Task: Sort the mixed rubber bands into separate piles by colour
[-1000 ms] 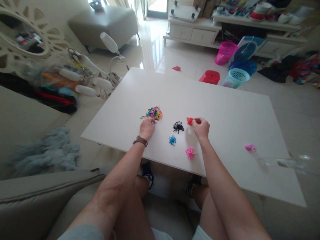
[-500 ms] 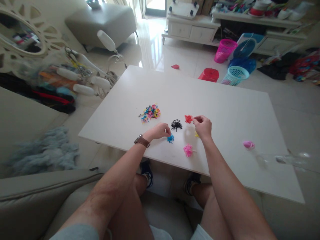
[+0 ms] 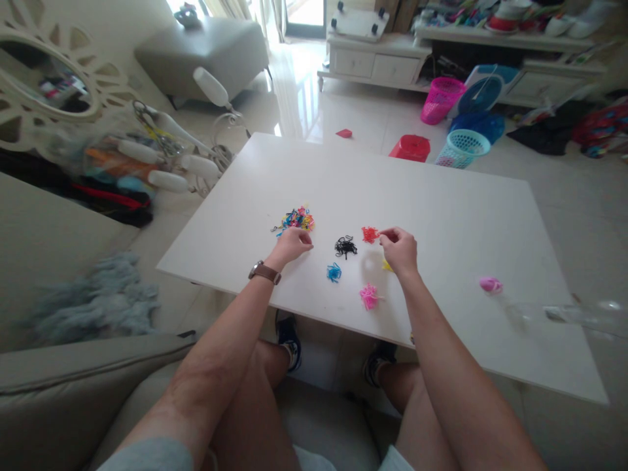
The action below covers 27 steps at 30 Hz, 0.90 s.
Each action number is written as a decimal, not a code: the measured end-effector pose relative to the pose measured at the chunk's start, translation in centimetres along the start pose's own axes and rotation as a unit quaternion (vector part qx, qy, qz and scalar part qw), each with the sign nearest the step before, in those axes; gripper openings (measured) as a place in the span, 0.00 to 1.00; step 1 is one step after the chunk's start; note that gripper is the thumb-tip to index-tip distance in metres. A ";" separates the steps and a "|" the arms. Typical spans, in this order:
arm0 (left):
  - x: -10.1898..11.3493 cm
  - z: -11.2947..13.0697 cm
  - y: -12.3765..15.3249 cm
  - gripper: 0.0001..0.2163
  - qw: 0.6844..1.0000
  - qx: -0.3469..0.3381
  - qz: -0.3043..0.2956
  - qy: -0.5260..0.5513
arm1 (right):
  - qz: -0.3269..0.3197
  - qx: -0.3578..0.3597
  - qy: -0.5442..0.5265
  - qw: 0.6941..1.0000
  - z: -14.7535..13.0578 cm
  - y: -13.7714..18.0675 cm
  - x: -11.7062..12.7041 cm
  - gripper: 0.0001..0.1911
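Note:
My left hand (image 3: pixel 293 244), with a watch (image 3: pixel 265 271) on its wrist, hovers at the near edge of a mixed pile of small coloured looped pieces (image 3: pixel 297 219). Its fingers are curled with the tips together; anything in them is hidden. My right hand (image 3: pixel 400 250) pinches at the right edge of a red pile (image 3: pixel 369 234), and what it grips is too small to make out. Between the hands lie a black pile (image 3: pixel 346 246) and a blue pile (image 3: pixel 333 273). A pink pile (image 3: pixel 369 297) is nearer me. A yellow pile (image 3: pixel 387 265) is partly covered by my right hand.
All the piles lie on a white table (image 3: pixel 441 216). To the right are a pink-purple object (image 3: pixel 490 285) and a clear glass-like object (image 3: pixel 579 314). Beyond the far edge stand a red bin (image 3: pixel 411 148) and a light blue basket (image 3: pixel 462 148). A white lamp (image 3: pixel 210 86) stands left.
My left hand has left the blue pile and moved left and up to the mixed pile, uncovering the blue pieces. My right hand stays beside the red pile.

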<state>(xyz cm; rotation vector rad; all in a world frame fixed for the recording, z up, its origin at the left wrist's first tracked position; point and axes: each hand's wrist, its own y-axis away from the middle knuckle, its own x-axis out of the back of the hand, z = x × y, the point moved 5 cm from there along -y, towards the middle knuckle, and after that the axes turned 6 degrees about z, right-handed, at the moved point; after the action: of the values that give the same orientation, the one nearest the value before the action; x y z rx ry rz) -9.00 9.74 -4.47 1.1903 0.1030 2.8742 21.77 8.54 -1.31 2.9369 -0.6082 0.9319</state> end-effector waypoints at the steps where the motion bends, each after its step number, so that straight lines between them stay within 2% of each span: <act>1: 1.2 -1.1 -0.2 0.04 0.997 0.036 0.066 -0.026 | 0.000 0.001 0.000 1.000 0.0 0.0 0.0 0.10; 2: 2.2 -2.2 -0.2 0.07 0.989 0.067 0.120 -0.056 | -0.001 0.001 0.000 1.000 0.0 0.0 0.0 0.10; 4: 3.2 -3.9 -0.1 0.12 0.974 0.100 0.169 -0.115 | -0.002 0.000 0.000 1.000 0.0 0.0 0.1 0.10; 8: 2.6 -5.6 -0.1 0.09 0.972 0.111 0.152 -0.138 | -0.001 -0.001 -0.002 1.000 -0.1 0.1 0.2 0.09; 12: 1.8 -5.5 -0.4 0.08 0.977 0.109 0.144 -0.116 | -0.003 0.001 -0.010 1.000 -0.4 0.1 0.1 0.08; 21: 3.8 -4.0 -0.4 0.09 0.968 0.120 0.203 -0.085 | -0.015 -0.003 -0.023 1.000 -0.7 0.3 0.2 0.07; 27: 3.8 -4.2 -0.3 0.11 0.965 0.139 0.203 -0.096 | -0.024 -0.005 -0.022 0.999 -0.5 0.3 0.0 0.08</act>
<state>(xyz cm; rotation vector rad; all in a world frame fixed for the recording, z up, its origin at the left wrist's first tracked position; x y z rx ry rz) -14.67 10.05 -4.81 1.7187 0.2997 3.1390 21.43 8.34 -0.90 2.9555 -0.5405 0.8603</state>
